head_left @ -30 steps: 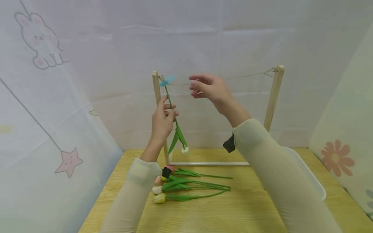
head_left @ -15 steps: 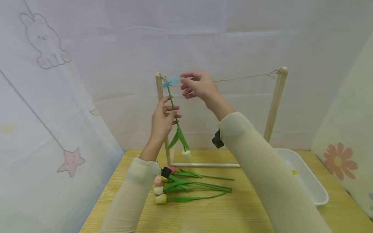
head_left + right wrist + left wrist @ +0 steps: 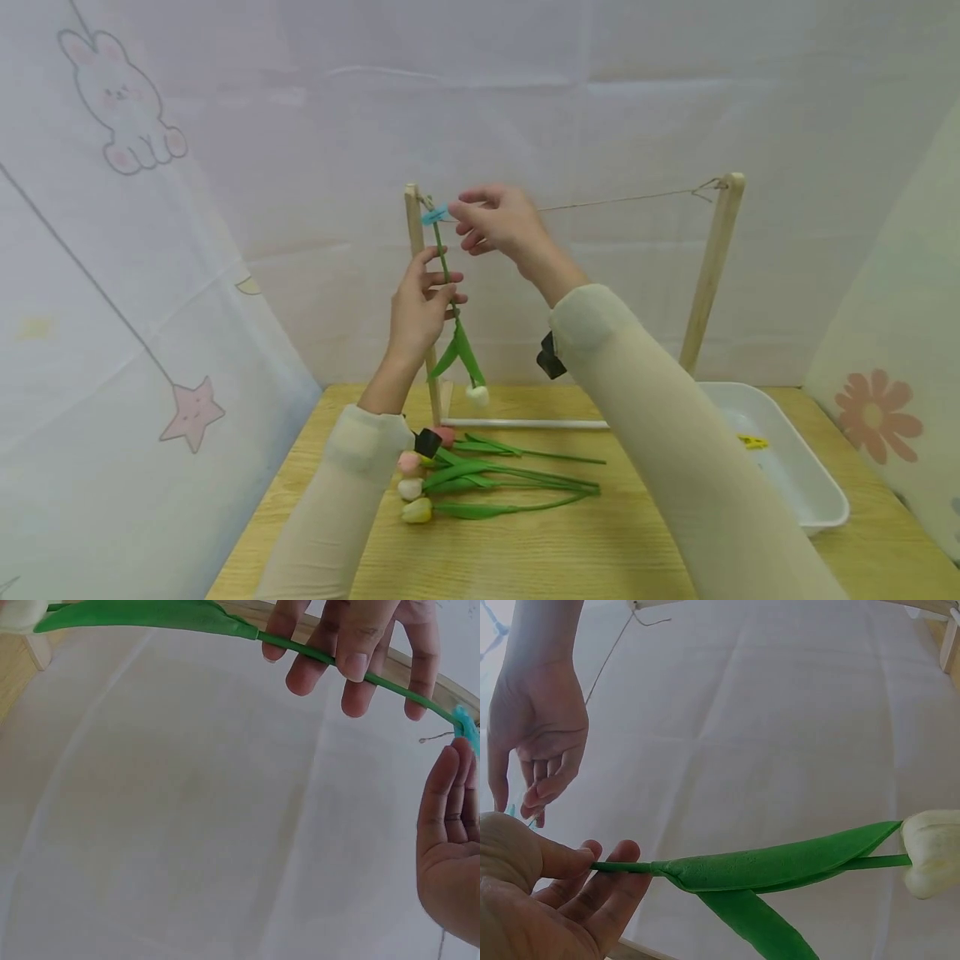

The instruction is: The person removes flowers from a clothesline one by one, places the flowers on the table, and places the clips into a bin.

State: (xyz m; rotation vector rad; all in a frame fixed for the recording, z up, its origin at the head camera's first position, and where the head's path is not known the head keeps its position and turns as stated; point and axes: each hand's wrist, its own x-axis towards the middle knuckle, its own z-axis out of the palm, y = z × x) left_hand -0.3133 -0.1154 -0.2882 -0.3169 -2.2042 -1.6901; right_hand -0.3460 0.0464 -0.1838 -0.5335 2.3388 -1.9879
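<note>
A white artificial tulip (image 3: 477, 395) hangs head down from a blue clothespin (image 3: 433, 216) near the left end of a twine line (image 3: 615, 201). My left hand (image 3: 420, 312) pinches its green stem between thumb and fingers, above the leaves. In the left wrist view the stem, leaves (image 3: 772, 862) and white bloom (image 3: 933, 853) show plainly. My right hand (image 3: 502, 225) is at the clothespin, thumb and fingertips on its free end, partly covering it. The right wrist view shows those fingertips against the blue clothespin (image 3: 463, 729).
Wooden posts (image 3: 708, 275) carry the twine, with a white bar (image 3: 532, 424) low between them. Several tulips (image 3: 510, 475) lie on the wooden table (image 3: 525, 558), blooms leftward. On the right, a white tray (image 3: 813, 475) holds a yellow clothespin (image 3: 752, 442).
My right hand has moved left along the twine to the blue clothespin. The left hand keeps its hold on the tulip stem. More of the tray now shows beyond the right sleeve.
</note>
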